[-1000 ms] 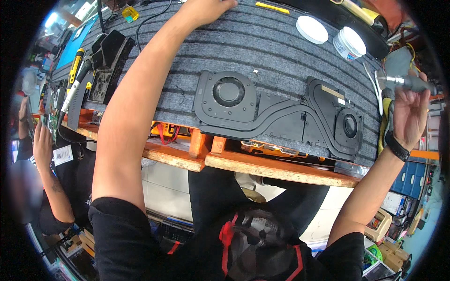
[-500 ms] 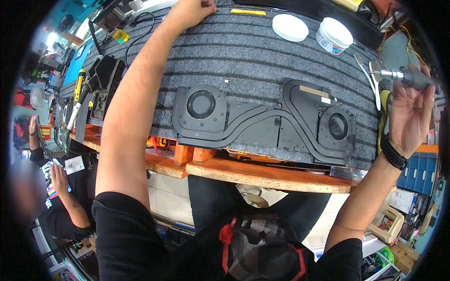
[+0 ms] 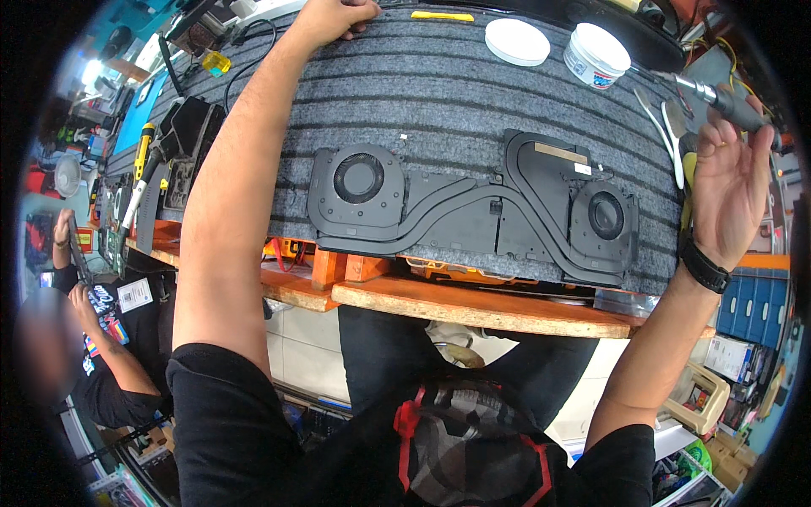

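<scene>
My right hand (image 3: pixel 733 182) is raised at the right of the table, its fingers closed round a screwdriver (image 3: pixel 733 106) with a grey handle and shiny metal shaft pointing left. Up at the far edge, my left hand (image 3: pixel 336 20) has its fingers curled together. Whatever may be in that hand is too small or hidden to make out. Between my arms lies a black laptop cooling assembly (image 3: pixel 460 221), with one fan (image 3: pixel 358 177) at its left and another fan (image 3: pixel 606 215) at its right, joined by curved heat pipes. Neither hand touches it.
A white jar (image 3: pixel 595 57), a round white lid (image 3: pixel 517 42) and a yellow strip (image 3: pixel 442 16) lie along the far side. White-handled brushes (image 3: pixel 667 135) rest at the right. Dark laptop parts (image 3: pixel 187 148) and tools are on the left, where another person (image 3: pixel 110 338) works.
My left hand has shifted slightly left and toward the far edge. The screwdriver in my right hand has moved a little left and farther away, its tip tilting up. The view has shifted slightly.
</scene>
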`<state>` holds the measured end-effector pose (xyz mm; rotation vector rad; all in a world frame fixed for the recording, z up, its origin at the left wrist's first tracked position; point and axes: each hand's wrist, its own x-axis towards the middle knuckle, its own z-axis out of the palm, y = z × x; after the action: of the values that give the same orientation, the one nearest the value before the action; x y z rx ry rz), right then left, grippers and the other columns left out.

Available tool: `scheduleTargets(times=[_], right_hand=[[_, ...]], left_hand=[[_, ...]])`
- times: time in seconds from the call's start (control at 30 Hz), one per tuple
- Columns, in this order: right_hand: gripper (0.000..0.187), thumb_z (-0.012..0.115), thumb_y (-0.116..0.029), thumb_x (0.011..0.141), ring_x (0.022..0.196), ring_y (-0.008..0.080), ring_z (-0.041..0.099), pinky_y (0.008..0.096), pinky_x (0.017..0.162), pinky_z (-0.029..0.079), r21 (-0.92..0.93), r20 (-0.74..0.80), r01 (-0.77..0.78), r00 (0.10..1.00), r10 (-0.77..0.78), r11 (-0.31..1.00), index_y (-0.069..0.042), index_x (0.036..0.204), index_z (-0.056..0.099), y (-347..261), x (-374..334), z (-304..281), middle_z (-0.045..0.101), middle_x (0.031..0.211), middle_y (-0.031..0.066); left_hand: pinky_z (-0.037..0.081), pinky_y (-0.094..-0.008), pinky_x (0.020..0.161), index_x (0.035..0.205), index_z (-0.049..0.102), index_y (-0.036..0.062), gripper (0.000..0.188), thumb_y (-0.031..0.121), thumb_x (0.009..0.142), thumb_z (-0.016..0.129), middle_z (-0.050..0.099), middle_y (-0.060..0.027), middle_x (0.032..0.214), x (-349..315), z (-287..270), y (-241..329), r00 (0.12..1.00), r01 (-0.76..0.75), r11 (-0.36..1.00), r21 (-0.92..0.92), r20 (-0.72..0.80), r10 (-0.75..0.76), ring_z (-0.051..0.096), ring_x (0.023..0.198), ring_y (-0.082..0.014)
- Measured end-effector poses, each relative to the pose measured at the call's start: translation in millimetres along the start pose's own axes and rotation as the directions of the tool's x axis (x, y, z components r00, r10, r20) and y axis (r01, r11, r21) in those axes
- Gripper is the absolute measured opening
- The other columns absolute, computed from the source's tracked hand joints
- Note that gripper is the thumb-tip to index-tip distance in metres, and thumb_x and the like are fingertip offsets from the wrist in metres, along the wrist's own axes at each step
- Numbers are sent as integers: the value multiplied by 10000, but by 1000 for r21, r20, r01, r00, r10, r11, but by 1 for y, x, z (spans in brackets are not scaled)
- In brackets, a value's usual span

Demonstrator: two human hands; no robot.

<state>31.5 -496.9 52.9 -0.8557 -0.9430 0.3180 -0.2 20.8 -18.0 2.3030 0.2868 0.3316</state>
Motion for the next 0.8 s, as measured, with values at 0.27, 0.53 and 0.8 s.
scheduleTargets(times=[0.27, 0.53, 0.8], right_hand=[[430, 538, -234, 1091, 1025, 261, 728, 368, 917, 617, -306, -155, 94, 977, -147, 948, 41, 1417, 486, 17, 6, 34, 692, 1190, 211], [349, 635, -181, 1039, 1108, 342, 710, 433, 913, 630, -550, -75, 233, 943, -325, 802, -9, 1312, 502, 37, 17, 115, 663, 1247, 315], [352, 653, -180, 1026, 1146, 358, 697, 446, 897, 642, -566, -48, 212, 956, -289, 797, -9, 1293, 502, 42, 17, 116, 687, 1210, 285]], left_hand=[[516, -226, 712, 1104, 700, 57, 280, 319, 1012, 658, 704, -16, 980, -73, 9, 70, 994, -79, 840, -537, 18, 106, 671, 866, -103], [628, -263, 680, 1105, 658, 30, 228, 235, 1009, 685, 674, -59, 968, -140, 38, 128, 934, 106, 374, -921, 222, 281, 712, 847, -162], [633, -246, 630, 1123, 662, 41, 226, 243, 1022, 669, 673, -67, 944, -143, 42, 130, 921, 136, 359, -923, 251, 298, 719, 837, -175]])
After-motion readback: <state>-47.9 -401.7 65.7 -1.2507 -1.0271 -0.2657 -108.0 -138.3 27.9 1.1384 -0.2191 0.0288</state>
